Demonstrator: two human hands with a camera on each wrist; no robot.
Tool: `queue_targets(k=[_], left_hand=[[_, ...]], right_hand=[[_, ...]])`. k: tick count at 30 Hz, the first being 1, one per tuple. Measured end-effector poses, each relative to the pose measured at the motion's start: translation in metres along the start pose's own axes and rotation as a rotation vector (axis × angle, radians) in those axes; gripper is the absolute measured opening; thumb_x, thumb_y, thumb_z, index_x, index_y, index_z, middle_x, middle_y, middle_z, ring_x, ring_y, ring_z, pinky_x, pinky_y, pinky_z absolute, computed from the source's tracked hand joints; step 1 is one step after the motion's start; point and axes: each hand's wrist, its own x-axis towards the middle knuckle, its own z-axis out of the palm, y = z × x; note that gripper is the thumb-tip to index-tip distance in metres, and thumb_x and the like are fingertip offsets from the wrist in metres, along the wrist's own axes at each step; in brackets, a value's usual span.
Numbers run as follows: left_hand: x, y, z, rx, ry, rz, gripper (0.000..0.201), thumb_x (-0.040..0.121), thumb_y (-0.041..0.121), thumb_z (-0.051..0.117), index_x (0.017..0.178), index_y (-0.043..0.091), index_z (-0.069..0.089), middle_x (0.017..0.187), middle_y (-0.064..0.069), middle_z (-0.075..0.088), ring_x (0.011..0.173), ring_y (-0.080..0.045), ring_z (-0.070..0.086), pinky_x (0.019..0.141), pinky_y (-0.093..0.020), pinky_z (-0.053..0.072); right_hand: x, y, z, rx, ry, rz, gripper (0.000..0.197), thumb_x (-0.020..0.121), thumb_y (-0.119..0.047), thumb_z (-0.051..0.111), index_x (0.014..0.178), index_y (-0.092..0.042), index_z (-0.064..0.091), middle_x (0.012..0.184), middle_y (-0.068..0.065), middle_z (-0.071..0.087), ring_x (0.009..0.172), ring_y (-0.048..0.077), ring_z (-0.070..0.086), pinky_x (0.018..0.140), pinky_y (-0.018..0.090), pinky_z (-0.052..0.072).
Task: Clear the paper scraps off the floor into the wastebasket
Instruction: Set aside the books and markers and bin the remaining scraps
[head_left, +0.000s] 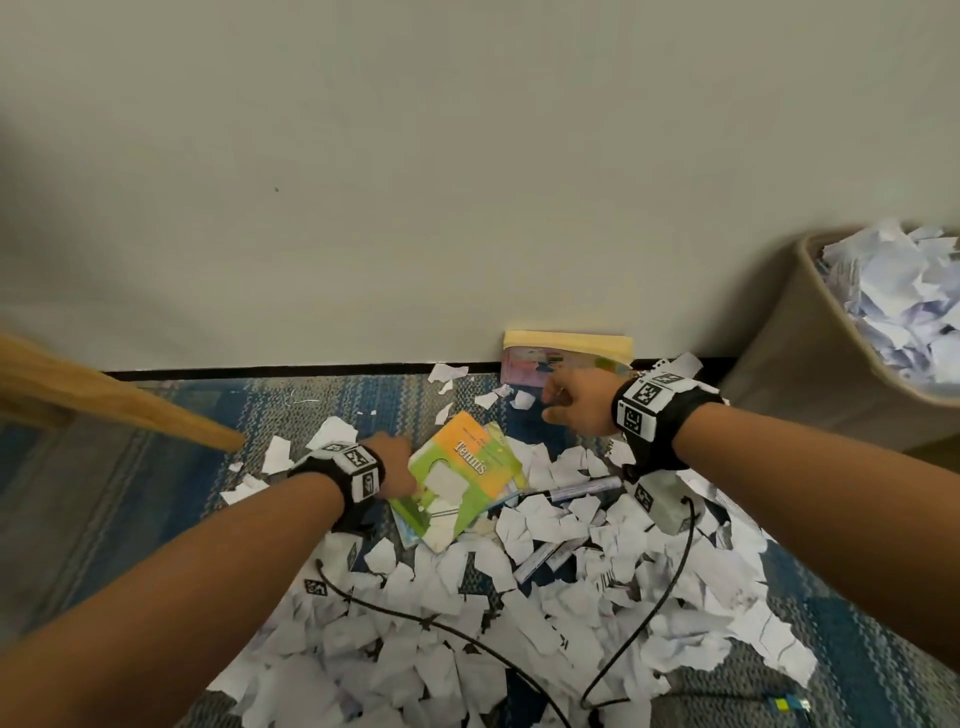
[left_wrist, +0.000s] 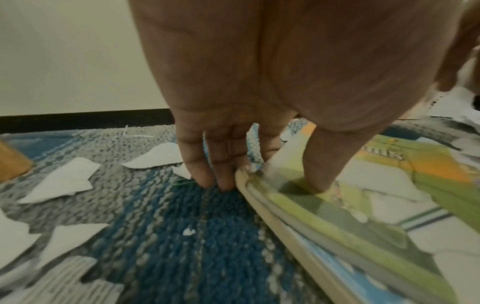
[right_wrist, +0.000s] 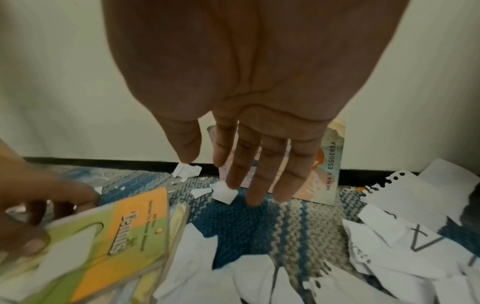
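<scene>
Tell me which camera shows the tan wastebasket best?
The head view: the tan wastebasket stands at the right by the wall, heaped with white paper scraps. Neither wrist view shows it.

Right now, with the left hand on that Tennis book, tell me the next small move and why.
Probably lift the Tennis book clear and set it aside by the wall. The left hand already pinches its edge, thumb on the cover, and the book lies among the paper scraps, covering some. The right hand hangs open and empty, free to gather scraps for the wastebasket afterwards.
</scene>
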Motion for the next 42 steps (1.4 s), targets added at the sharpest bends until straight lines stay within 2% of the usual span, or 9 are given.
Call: queue_targets(k=[4,10,16,23,28,32,35,38,42], left_hand=[[-0.004,0.008,0.007,-0.011,0.129,-0.002,0.061,0.071,0.05,0.065,0.12,0.015,0.053,0.118,-0.012,0.055,0.102,-0.031,0.059,0.079,-0.037,0.054],[-0.004,0.009,0.011,-0.235,0.114,0.003,0.066,0.082,0.036,0.066,0.131,0.006,0.034,0.119,-0.014,0.057,0.103,-0.03,0.06,0.072,-0.033,0.048],[-0.015,-0.005,-0.04,-0.434,0.144,0.051,0.033,0.089,0.032,0.064,0.113,0.01,0.064,0.113,-0.01,0.065,0.101,-0.027,0.06,0.082,-0.032,0.045],[-0.001,-0.045,-0.041,-1.289,0.276,0.03,0.012,0.093,0.009,0.057,0.104,0.01,0.06,0.107,-0.021,0.066,0.096,-0.037,0.064,0.087,-0.056,0.052],[0.008,-0.064,-0.006,-1.187,0.181,-0.099,0.024,0.093,0.02,0.06,0.111,0.005,0.058,0.112,-0.023,0.064,0.102,-0.041,0.062,0.086,-0.061,0.051],[0.008,-0.077,0.009,-0.768,0.245,-0.157,0.024,0.09,0.027,0.06,0.108,0.012,0.063,0.112,-0.014,0.064,0.096,-0.032,0.06,0.081,-0.037,0.051],[0.004,-0.082,0.004,-0.593,0.423,-0.127,0.027,0.092,0.025,0.055,0.112,0.014,0.069,0.115,-0.011,0.067,0.101,-0.033,0.061,0.084,-0.033,0.048],[0.003,-0.086,-0.01,-0.639,0.557,-0.151,0.026,0.093,0.019,0.05,0.099,0.007,0.073,0.105,-0.018,0.069,0.098,-0.036,0.062,0.085,-0.039,0.051],[0.002,-0.092,-0.02,-0.604,0.609,-0.151,0.027,0.094,0.018,0.049,0.096,0.002,0.07,0.102,-0.021,0.068,0.095,-0.037,0.062,0.083,-0.041,0.051]], right_hand=[[0.006,0.008,0.004,-0.058,0.172,0.003,0.021,0.089,-0.033,0.056,0.105,-0.018,0.053,0.103,0.005,0.056,0.101,0.03,0.059,0.082,0.035,0.048],[0.017,0.012,-0.009,-0.143,0.494,0.085,0.052,0.082,-0.031,0.061,0.128,-0.014,0.043,0.126,0.011,0.041,0.11,0.033,0.046,0.087,0.046,0.048],[0.023,0.02,0.005,-0.255,0.381,0.124,0.064,0.078,-0.023,0.066,0.134,-0.016,0.036,0.134,0.008,0.039,0.118,0.032,0.045,0.091,0.051,0.043],[0.026,0.021,0.004,-0.357,0.279,0.171,0.03,0.086,-0.025,0.061,0.114,-0.021,0.055,0.109,0.007,0.047,0.101,0.03,0.05,0.085,0.045,0.044],[0.018,0.02,-0.004,-0.235,0.292,0.091,0.018,0.087,-0.02,0.058,0.104,-0.018,0.052,0.094,0.005,0.058,0.082,0.03,0.058,0.069,0.037,0.052],[0.01,-0.003,-0.016,-0.066,0.374,0.017,0.019,0.091,-0.031,0.055,0.097,-0.017,0.045,0.088,0.002,0.055,0.077,0.027,0.053,0.069,0.033,0.043],[0.012,-0.031,-0.021,0.314,0.407,0.003,0.021,0.095,-0.022,0.05,0.112,-0.009,0.047,0.099,0.013,0.061,0.091,0.033,0.06,0.073,0.033,0.043],[0.017,-0.056,-0.017,0.666,0.254,0.002,0.043,0.097,-0.032,0.054,0.134,-0.018,0.04,0.113,0.006,0.059,0.104,0.03,0.061,0.091,0.039,0.048],[0.02,-0.063,-0.01,0.45,0.07,0.015,0.053,0.095,-0.042,0.055,0.139,-0.018,0.038,0.121,0.002,0.06,0.105,0.026,0.062,0.096,0.04,0.049]])
